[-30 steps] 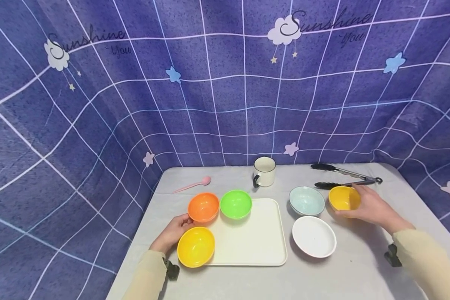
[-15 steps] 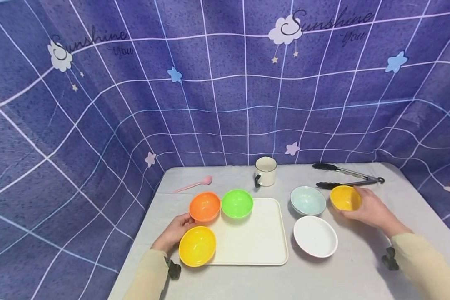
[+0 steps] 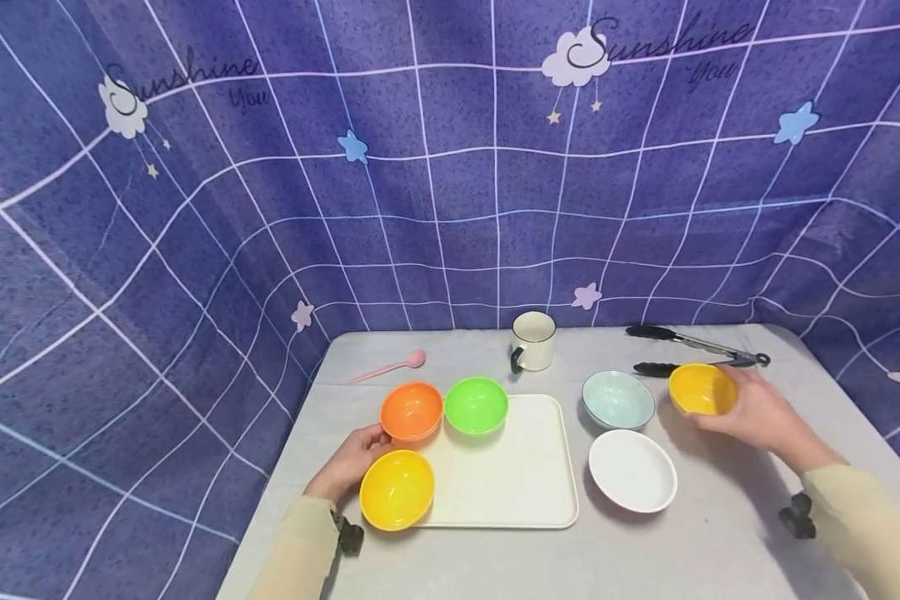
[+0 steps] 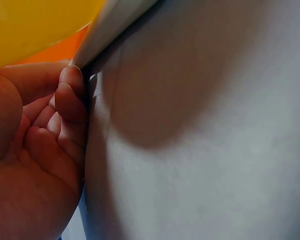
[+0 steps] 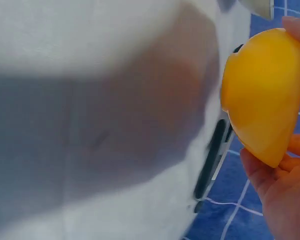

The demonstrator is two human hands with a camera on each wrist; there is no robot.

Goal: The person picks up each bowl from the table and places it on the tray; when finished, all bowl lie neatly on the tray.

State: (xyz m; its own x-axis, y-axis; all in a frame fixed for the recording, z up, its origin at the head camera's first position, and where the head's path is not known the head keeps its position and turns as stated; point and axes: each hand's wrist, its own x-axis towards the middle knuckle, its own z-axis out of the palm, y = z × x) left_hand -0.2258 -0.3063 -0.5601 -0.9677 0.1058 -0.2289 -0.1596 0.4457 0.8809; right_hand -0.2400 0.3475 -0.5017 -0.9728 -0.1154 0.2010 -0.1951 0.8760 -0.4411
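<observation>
My right hand grips a small yellow bowl by its rim, at the right of the table. In the right wrist view that yellow bowl sits between thumb and fingers, above its shadow. At the left, my left hand holds the left edge of a cream tray, its fingers partly hidden under the bowls. Curled fingers meet the tray's edge in the left wrist view. An orange bowl, a green bowl and a larger yellow bowl stand on the tray's left side, overlapping its edges.
Left of my right hand are a pale blue bowl and a white bowl. Black-tipped tongs lie behind the held bowl. A cream mug and a pink spoon are at the back, before a blue curtain.
My right hand has raised the small yellow bowl and moved it slightly right, away from the pale blue bowl. The left hand stays at the tray's edge.
</observation>
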